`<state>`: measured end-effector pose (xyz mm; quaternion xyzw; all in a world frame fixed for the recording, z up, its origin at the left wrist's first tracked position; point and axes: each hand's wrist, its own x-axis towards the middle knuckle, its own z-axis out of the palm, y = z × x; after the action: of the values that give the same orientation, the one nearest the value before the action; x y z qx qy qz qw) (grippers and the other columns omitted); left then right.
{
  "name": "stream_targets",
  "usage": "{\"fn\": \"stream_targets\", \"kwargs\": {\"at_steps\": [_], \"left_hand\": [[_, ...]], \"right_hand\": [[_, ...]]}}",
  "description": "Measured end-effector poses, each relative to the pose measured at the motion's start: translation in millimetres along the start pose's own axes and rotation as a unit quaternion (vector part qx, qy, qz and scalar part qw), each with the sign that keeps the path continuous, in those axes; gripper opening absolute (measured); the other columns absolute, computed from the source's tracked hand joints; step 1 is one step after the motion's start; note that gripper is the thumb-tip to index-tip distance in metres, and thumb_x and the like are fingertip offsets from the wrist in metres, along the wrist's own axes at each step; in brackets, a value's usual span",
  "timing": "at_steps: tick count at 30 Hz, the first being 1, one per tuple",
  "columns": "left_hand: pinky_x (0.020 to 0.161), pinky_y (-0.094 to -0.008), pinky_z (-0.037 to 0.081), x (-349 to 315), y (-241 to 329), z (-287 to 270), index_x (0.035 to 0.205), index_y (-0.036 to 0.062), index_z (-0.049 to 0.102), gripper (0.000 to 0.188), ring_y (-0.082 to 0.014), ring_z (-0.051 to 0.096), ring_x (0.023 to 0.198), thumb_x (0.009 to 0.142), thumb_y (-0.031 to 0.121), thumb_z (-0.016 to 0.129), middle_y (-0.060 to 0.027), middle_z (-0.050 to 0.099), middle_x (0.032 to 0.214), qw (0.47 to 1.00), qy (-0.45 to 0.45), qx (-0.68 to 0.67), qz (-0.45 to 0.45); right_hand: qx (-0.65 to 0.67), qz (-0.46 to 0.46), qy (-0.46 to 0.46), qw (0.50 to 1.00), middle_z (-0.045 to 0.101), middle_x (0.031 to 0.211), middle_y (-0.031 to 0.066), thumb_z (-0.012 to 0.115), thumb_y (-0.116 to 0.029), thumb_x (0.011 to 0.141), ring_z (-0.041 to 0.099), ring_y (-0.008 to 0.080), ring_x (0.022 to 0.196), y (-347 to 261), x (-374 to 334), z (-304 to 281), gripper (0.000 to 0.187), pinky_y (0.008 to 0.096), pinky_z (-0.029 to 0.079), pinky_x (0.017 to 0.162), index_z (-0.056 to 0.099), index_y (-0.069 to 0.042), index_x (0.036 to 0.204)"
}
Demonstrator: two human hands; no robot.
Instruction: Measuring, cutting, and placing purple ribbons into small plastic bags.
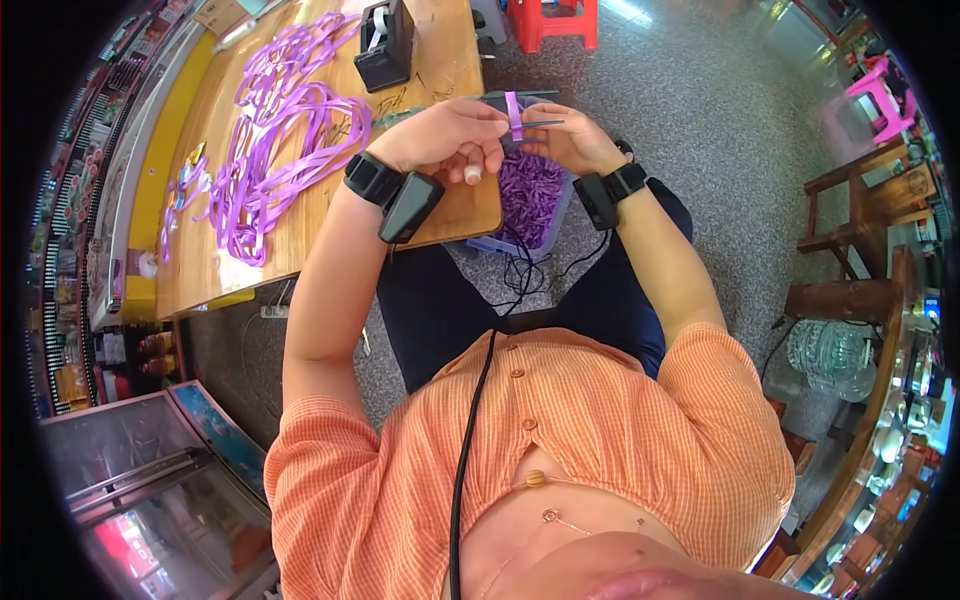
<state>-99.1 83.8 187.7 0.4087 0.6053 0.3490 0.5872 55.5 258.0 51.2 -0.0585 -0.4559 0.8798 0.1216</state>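
Note:
Both hands are raised close together over the table's right corner and a bin. My left hand [447, 137] is closed, its thumb and forefinger pinching a short purple ribbon strip [514, 112]. A white wrap [472, 174] covers one of its fingertips. My right hand [578, 142] has curled fingers around a thin dark stick [545, 123], whose inner end meets the ribbon strip. How the strip is fixed to the stick is too small to tell. Below the hands, a clear bluish plastic bin [487, 243] contains many small purple ribbon pieces [532, 195].
Long loops of purple ribbon [245, 175] lie across the wooden table [440, 60] at left, near a black tape dispenser [385, 55]. A red stool [555, 25] is beyond. Wooden chairs [855, 225] and large clear bottles [832, 350] stand at right. A black cable [468, 440] runs down my front.

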Motion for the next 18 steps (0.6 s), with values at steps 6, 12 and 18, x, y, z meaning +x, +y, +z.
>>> {"fn": "stream_targets", "kwargs": {"at_steps": [6,12,18], "left_hand": [[0.044,-0.0204,0.039,-1,-1,-1,0.13,0.0021,0.052,0.037,-0.0069,0.052,0.048,0.1,0.024,0.052,-0.0031,0.062,0.073,1.0,-0.003,0.004,-0.001],[0.044,-0.0201,0.04,2,-5,-5,0.125,0.003,0.054,0.032,-0.0063,0.052,0.049,0.101,0.023,0.051,-0.0026,0.062,0.073,1.0,-0.024,0.001,0.0],[0.044,-0.0199,0.039,4,-2,-2,0.12,0.0032,0.056,0.028,-0.0064,0.052,0.049,0.1,0.023,0.051,-0.0023,0.062,0.073,1.0,-0.018,0.01,0.009]], "right_hand": [[0.069,0.03,-0.037,0.997,0.065,0.108,0.0049,0.057,-0.022,0.097,0.062,0.018,0.099,21,19,6,0.025,0.0365,0.049,0.09,0.061,-0.007,0.116],[0.103,0.061,-0.064,0.991,0.066,0.105,0.0018,0.055,-0.026,0.099,0.062,0.0156,0.094,18,25,13,0.026,0.0359,0.051,0.088,0.062,-0.011,0.118],[0.053,0.065,0.009,0.996,0.067,0.108,0.0031,0.049,-0.034,0.101,0.062,0.0164,0.093,19,20,4,0.033,0.0345,0.051,0.082,0.063,-0.011,0.118]]}}
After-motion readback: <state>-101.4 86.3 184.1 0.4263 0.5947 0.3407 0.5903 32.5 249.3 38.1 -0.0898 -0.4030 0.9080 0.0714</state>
